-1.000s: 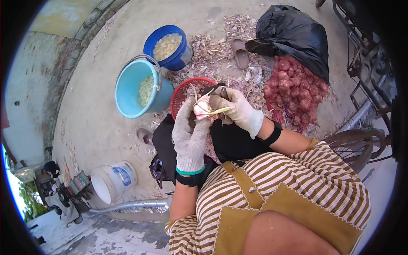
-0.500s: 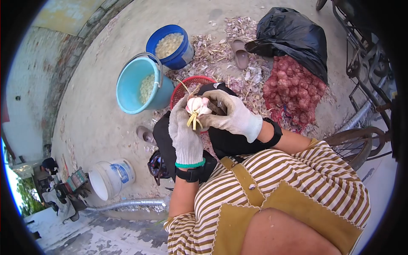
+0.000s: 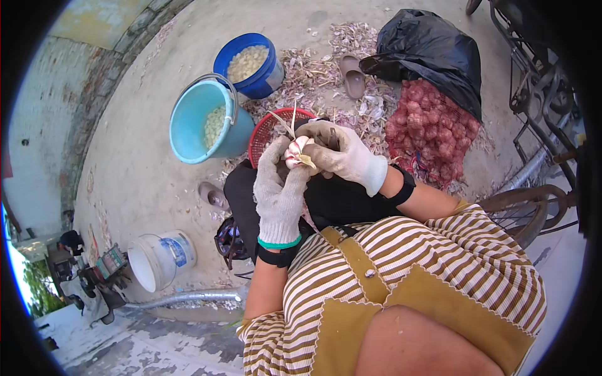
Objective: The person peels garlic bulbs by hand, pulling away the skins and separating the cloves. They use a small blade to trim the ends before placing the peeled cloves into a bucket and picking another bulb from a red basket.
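Note:
A garlic bulb (image 3: pixel 297 152) with pink-and-white cloves and pale dry stalks is held between my two gloved hands, above my lap. My left hand (image 3: pixel 277 197), in a whitish knit glove with a green cuff, grips its near left side with thumb and fingers. From the right, my right hand (image 3: pixel 348 156), its glove soiled at the fingertips, closes on the bulb with the thumb across its side. Its curled fingers partly hide the far side. Just beyond my hands sits a red plastic basket (image 3: pixel 256 141), partly covered by them.
Beyond stand a light-blue bucket (image 3: pixel 179 135) and a dark-blue bucket (image 3: pixel 271 66), both with peeled cloves. Garlic skins (image 3: pixel 313 69) litter the ground. At right lie a red net sack of garlic (image 3: pixel 426 128) and a black plastic bag (image 3: pixel 433 50). A white bucket (image 3: pixel 145 266) lies left.
The bulb has turned and tilted, its stalk stub now pointing right, and more of its pink side shows. My right hand's fingers have shifted closer round it.

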The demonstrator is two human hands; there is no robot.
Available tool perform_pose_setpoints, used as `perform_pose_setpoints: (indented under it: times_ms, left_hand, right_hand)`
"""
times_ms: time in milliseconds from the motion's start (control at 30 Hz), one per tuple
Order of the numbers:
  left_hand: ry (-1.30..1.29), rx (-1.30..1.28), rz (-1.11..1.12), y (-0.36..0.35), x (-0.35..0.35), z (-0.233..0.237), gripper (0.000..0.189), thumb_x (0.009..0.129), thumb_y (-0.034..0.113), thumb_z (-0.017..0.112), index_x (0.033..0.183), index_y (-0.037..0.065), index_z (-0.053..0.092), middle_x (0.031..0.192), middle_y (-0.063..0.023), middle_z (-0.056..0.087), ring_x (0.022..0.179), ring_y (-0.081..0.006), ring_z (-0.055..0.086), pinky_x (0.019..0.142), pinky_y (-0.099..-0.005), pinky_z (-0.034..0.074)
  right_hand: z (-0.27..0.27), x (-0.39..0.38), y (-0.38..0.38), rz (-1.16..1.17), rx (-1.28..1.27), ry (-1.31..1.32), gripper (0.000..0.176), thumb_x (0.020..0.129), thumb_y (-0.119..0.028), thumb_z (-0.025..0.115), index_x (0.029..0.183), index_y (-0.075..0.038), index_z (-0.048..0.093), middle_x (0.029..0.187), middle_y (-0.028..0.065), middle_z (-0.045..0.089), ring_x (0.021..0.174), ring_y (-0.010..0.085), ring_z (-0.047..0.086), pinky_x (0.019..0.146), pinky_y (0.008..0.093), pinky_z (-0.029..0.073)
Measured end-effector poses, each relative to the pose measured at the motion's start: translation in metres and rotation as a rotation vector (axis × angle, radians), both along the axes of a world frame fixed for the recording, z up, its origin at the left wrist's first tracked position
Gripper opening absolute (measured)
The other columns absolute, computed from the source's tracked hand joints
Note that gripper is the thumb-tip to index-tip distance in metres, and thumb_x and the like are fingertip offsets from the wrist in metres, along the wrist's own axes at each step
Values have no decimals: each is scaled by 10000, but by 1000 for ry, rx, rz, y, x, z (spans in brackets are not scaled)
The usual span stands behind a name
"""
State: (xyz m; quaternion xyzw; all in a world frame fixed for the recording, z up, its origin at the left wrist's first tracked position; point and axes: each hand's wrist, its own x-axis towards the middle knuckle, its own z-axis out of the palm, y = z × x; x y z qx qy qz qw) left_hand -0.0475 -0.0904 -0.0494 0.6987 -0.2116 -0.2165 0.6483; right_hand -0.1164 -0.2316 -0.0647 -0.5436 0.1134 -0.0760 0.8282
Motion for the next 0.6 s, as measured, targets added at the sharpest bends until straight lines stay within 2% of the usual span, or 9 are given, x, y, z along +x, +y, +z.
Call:
perform_pose_setpoints:
  times_ms: [33,67,167,200,233,267,300,367,600]
  left_hand:
    - [-1,2,-1,0,-1,-2,341,915,112,549,1238,15,498,1025,-75,606,763,-85,589,585,-203,472]
    - [31,-43,-27,-1,-1,-2,342,916,115,552,1239,20,490,1001,-66,601,735,-78,576,569,-197,464]
    - [97,-86,-100,-2,-2,-3,314,937,141,531,1230,42,473,928,-38,584,655,-56,540,520,-182,434]
    - [200,-64,-50,-4,-5,-2,295,948,154,511,1222,49,475,912,-35,581,636,-51,530,507,-179,425]
    - [303,-42,-1,-6,-7,-2,277,960,167,491,1214,57,477,896,-32,579,618,-46,521,494,-175,417]
    - [298,-45,15,-5,-9,-5,324,975,195,466,1247,21,476,1110,-95,587,966,-168,598,866,-306,494]
    - [300,-44,15,-4,-9,-11,324,975,195,466,1247,21,476,1110,-95,587,966,-168,598,866,-306,494]
    - [64,-57,14,-2,-9,-24,293,968,178,436,1201,17,510,1071,-92,596,944,-169,601,838,-293,492]
    - [-338,94,8,-1,2,-17,267,936,153,408,1024,-8,603,969,-100,621,885,-146,593,796,-257,461]
  right_hand:
    - [-7,0,2,-45,-150,-58,402,928,-231,620,1248,-4,531,940,32,645,700,48,573,585,191,465]
    - [-14,0,1,-76,-239,-153,428,902,-196,653,1251,15,524,1039,70,632,901,102,596,782,257,501]
    - [-11,-7,-3,-42,-404,-148,486,855,-192,707,1255,14,523,1102,86,621,1014,132,581,896,291,472]
    - [-14,-8,-3,-68,-522,-208,567,782,-187,778,1251,9,525,1112,92,622,994,137,595,876,288,483]
    - [-16,-9,-1,-68,-521,-206,567,782,-187,778,1251,9,525,1112,92,622,994,137,595,876,288,483]
    - [-18,-10,1,-85,-576,-202,589,760,-178,793,1251,5,526,1115,94,624,997,136,597,875,289,486]
    - [-19,-11,2,-103,-631,-198,611,738,-170,809,1252,1,526,1119,97,625,1000,135,598,875,290,488]
    - [-21,-12,5,-106,-634,-193,600,736,-170,813,1240,-4,534,1101,92,632,994,136,600,870,295,493]
    - [-24,-12,15,-116,-422,-109,519,762,-146,782,1203,-11,544,1091,72,621,990,116,587,873,276,480]
